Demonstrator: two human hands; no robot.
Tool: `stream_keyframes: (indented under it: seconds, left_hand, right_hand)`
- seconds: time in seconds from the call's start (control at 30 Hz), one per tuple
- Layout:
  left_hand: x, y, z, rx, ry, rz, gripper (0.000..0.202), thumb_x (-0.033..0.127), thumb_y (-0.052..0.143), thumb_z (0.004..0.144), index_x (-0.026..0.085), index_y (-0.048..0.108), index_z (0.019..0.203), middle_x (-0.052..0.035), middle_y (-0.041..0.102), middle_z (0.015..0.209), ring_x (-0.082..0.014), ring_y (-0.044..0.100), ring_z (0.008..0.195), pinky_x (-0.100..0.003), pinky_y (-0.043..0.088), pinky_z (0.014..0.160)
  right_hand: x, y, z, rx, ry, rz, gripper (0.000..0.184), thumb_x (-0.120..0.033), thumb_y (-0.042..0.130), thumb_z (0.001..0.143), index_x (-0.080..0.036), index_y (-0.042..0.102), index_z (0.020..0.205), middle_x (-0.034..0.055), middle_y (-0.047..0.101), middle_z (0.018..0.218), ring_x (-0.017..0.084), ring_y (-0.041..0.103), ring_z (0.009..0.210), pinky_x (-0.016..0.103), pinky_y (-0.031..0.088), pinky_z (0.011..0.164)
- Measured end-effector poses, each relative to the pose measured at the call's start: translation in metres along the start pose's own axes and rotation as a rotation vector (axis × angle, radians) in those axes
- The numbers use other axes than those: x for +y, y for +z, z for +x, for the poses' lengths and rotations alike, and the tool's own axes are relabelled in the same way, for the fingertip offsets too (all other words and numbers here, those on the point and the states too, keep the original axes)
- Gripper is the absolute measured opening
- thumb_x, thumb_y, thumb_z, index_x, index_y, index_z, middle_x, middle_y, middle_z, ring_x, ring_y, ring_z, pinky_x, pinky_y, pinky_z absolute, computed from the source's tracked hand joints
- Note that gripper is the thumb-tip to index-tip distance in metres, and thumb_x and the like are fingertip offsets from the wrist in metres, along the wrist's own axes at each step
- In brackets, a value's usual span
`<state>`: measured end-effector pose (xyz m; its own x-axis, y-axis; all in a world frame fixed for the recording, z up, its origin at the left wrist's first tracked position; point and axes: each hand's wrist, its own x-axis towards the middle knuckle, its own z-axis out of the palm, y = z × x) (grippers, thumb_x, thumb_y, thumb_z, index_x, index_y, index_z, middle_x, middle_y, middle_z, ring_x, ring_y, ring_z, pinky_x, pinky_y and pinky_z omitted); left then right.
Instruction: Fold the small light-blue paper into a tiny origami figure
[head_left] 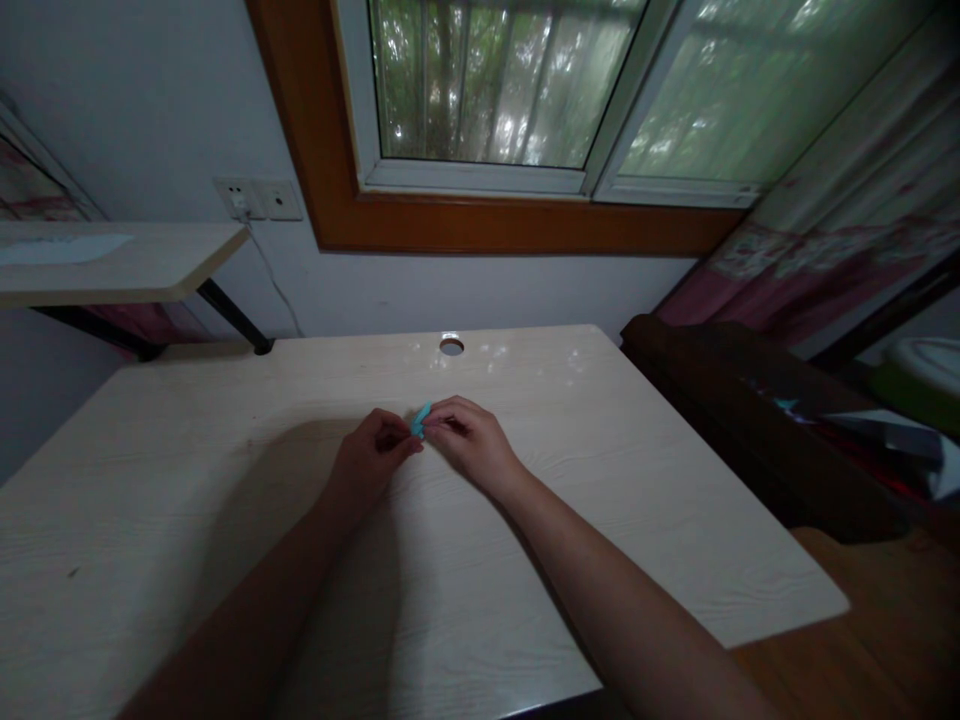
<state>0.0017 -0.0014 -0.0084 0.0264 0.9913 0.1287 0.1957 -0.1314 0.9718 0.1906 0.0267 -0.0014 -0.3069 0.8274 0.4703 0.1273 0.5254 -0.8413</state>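
A small turquoise object (420, 420), perhaps folded paper or a strip of some soft material, is held between my two hands just above the pale wooden desk (480, 580). My left hand (375, 450) pinches its left side between thumb and fingers. From the other side, the thumb and fingers of my right hand (469, 435) close on its right edge. The fingertips hide much of it, so its exact kind does not show.
A round cable hole (451, 345) lies near the desk's back edge. At the left a raised shelf (120, 270) stands on black legs. Behind the desk are a window (510, 90) and a wall socket (259, 200). Dark furniture (720, 400) flanks the right side.
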Motion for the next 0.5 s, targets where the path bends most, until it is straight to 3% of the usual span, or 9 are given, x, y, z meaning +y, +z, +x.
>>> stream_keyframes:
  seconds: [0.3,0.5]
  left_hand:
    - [0.0011,0.0006,-0.0005,0.002,0.034,0.089,0.025,0.035,0.078,0.072,0.022,0.060,0.084,-0.0004,0.073,0.076,-0.0200,0.071,0.074,-0.031,0.054,0.070]
    - [0.0013,0.0010,-0.0005,-0.017,0.021,0.064,0.026,0.035,0.077,0.074,0.022,0.060,0.088,-0.0017,0.075,0.080,-0.0202,0.072,0.078,-0.032,0.055,0.075]
  right_hand:
    - [-0.0032,-0.0028,0.0016,-0.028,-0.008,-0.114,0.007,-0.019,0.063,0.088,-0.021,0.068,0.083,0.0032,0.066,0.086,0.016,0.061,0.083,0.029,0.047,0.078]
    - [0.0050,0.0047,-0.0023,0.020,0.174,0.062,0.007,-0.026,0.068,0.084,-0.020,0.067,0.086,0.0025,0.068,0.084,0.015,0.062,0.078,0.028,0.048,0.073]
